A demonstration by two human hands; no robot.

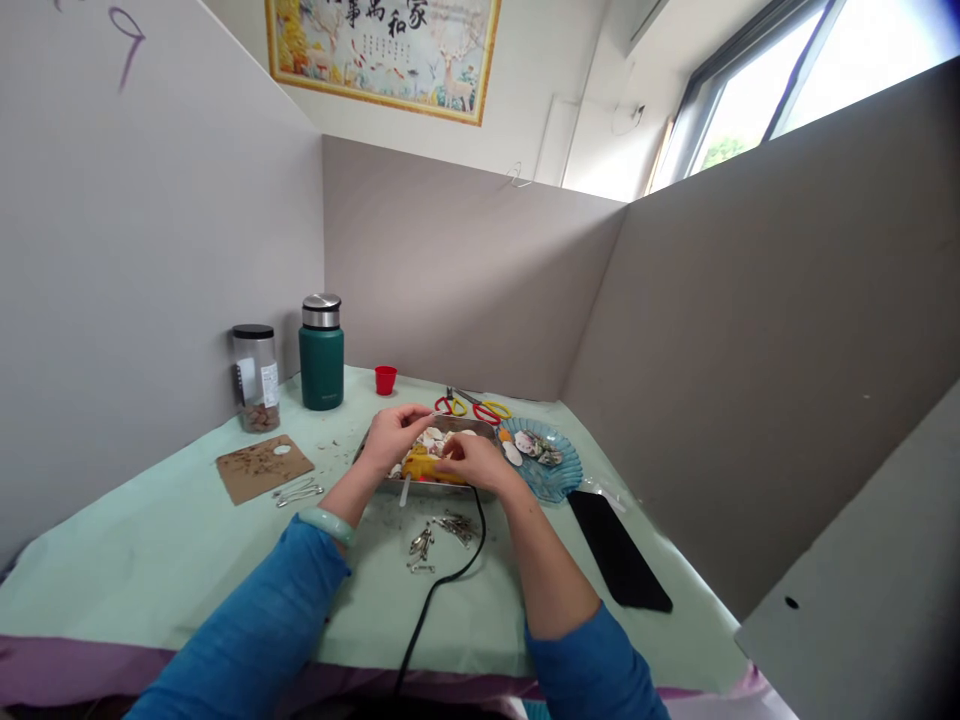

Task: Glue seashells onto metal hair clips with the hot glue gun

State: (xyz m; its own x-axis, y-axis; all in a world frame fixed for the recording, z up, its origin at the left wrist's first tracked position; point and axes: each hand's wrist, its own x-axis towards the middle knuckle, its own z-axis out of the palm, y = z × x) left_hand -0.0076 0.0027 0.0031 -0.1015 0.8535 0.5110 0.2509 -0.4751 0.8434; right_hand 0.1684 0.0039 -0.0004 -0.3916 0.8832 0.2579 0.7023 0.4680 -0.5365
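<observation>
Left hand in the head view is bent over the far left part of a metal tray, fingertips drawn together; can't tell if anything's pinched in there. Right hand is curled by a yellow tool lying in the tray, right between the two hands, looks like they touch, but no clue whether it's clamped on something. White pieces sit in the tray around the hands.

Progress-wise I'd say partway, honestly: some finished-looking pieces are on the blue plate just right of the right hand, while the tray holds plenty of loose ones and little metal clips lie piled on the surface nearer the wearer than either hand. Can't tell how many are left.
</observation>
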